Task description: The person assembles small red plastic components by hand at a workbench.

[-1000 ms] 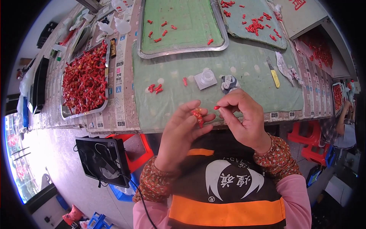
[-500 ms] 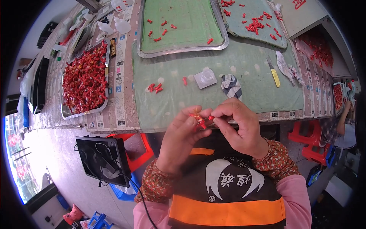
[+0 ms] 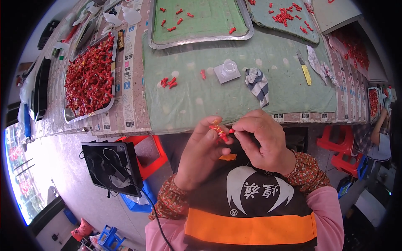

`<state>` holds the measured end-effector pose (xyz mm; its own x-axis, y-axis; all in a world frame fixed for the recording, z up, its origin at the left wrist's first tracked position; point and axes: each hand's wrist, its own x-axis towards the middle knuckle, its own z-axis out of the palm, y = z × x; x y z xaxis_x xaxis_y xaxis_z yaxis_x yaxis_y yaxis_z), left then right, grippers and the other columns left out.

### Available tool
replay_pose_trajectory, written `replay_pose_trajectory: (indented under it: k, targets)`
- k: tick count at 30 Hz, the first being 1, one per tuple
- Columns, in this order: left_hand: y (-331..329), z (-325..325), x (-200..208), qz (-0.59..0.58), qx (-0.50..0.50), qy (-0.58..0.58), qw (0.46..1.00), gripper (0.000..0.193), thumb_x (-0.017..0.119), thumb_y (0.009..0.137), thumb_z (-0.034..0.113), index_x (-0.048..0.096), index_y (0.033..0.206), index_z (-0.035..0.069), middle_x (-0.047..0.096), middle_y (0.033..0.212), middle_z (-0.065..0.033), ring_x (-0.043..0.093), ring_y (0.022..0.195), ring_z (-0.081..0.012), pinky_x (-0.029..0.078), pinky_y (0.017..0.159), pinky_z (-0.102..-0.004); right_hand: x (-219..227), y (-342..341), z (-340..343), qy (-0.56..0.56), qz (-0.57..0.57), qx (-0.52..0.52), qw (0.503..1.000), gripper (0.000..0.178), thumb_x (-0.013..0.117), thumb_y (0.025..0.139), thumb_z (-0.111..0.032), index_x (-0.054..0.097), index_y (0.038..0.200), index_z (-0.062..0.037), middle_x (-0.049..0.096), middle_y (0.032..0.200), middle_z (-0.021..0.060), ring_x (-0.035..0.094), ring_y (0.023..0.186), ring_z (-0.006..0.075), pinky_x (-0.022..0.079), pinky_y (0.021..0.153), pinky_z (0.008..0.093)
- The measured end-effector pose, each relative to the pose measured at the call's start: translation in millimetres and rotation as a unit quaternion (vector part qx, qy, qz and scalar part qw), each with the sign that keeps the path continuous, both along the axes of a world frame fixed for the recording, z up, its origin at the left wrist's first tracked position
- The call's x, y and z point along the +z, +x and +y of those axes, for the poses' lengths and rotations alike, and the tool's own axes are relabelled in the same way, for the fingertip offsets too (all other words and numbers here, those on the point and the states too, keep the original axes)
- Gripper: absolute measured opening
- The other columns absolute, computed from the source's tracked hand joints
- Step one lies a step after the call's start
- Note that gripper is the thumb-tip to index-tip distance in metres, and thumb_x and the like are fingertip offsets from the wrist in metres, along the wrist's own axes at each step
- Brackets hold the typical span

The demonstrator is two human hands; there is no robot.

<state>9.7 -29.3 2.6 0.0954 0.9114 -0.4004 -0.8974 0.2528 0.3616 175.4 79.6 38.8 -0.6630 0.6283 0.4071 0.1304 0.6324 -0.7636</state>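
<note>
In front of my apron, my left hand (image 3: 197, 152) holds a small red figurine with gold markings (image 3: 219, 131) between thumb and fingers. Close on its right, my right hand (image 3: 267, 140) pinches a tiny red piece (image 3: 232, 131) with thumb and forefinger. That piece sits at the figurine's side; whether the two touch I cannot tell. On the green cloth (image 3: 184, 100) beyond my hands lie several small red pieces (image 3: 172, 83) in a cluster and a single red piece (image 3: 203, 74). A small clear jar on a pale square base (image 3: 227, 72) stands to their right.
A crumpled checked rag (image 3: 257, 83) and a yellow-handled knife (image 3: 307, 75) lie on the cloth. A metal tray piled with red figurines (image 3: 111, 102) is at left. Behind are a green-lined tray (image 3: 201, 41) and a cloth-covered board (image 3: 289, 31) bearing red pieces. Another person's arm (image 3: 379, 125) shows far right.
The view has tipped slightly, so the table things sit higher in the picture. Both hands keep their holds, and the small red piece stays beside the figurine.
</note>
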Motion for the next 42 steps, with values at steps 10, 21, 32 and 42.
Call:
replay_pose_trajectory:
  k: [10, 21, 32, 42]
  targets:
    - [3.9, -11.5, -8.9, -0.016, -0.027, -0.018, 0.999, 0.038, 0.053, 0.102, 0.019, 0.048, 0.135, 0.003, 0.060, 0.113, -0.0081, 0.061, 0.100, -0.0159, 0.053, 0.081, -0.0292, -3.7, 3.0, -10.7, 0.040, -0.026, 0.024, 0.999, 0.025, 0.066, 0.080, 0.006, 0.058, 0.103, -0.0011, 0.059, 0.090, 0.0112, 0.060, 0.076, 0.0287, 0.050, 0.065, 0.0364]
    - [8.7, -15.7, -12.4, -0.007, -0.012, -0.027, 1.000, 0.032, 0.054, 0.101, 0.018, 0.050, 0.130, 0.005, 0.063, 0.111, -0.0080, 0.062, 0.101, -0.0169, 0.054, 0.081, -0.0303, -12.5, 6.6, -15.6, 0.024, -0.048, 0.037, 0.998, 0.027, 0.068, 0.077, 0.007, 0.059, 0.101, -0.0011, 0.057, 0.088, 0.0120, 0.059, 0.074, 0.0290, 0.049, 0.063, 0.0370]
    - [12.9, -14.4, -9.7, 0.081, 0.006, -0.033, 0.996, 0.028, 0.057, 0.099, 0.011, 0.053, 0.125, 0.002, 0.063, 0.109, -0.0095, 0.064, 0.099, -0.0180, 0.058, 0.079, -0.0319, -14.2, 7.0, -15.6, 0.030, -0.065, 0.038, 0.997, 0.029, 0.070, 0.075, 0.009, 0.060, 0.100, -0.0014, 0.058, 0.087, 0.0113, 0.059, 0.073, 0.0281, 0.048, 0.062, 0.0367]
    - [17.8, -15.0, -11.4, 0.126, 0.011, -0.054, 0.991, 0.028, 0.060, 0.097, 0.009, 0.055, 0.123, 0.000, 0.063, 0.112, -0.0098, 0.064, 0.098, -0.0173, 0.059, 0.081, -0.0331, -14.7, 7.8, -17.1, 0.048, -0.079, 0.059, 0.994, 0.039, 0.068, 0.074, 0.011, 0.055, 0.108, -0.0018, 0.061, 0.089, 0.0116, 0.060, 0.073, 0.0288, 0.049, 0.064, 0.0371]
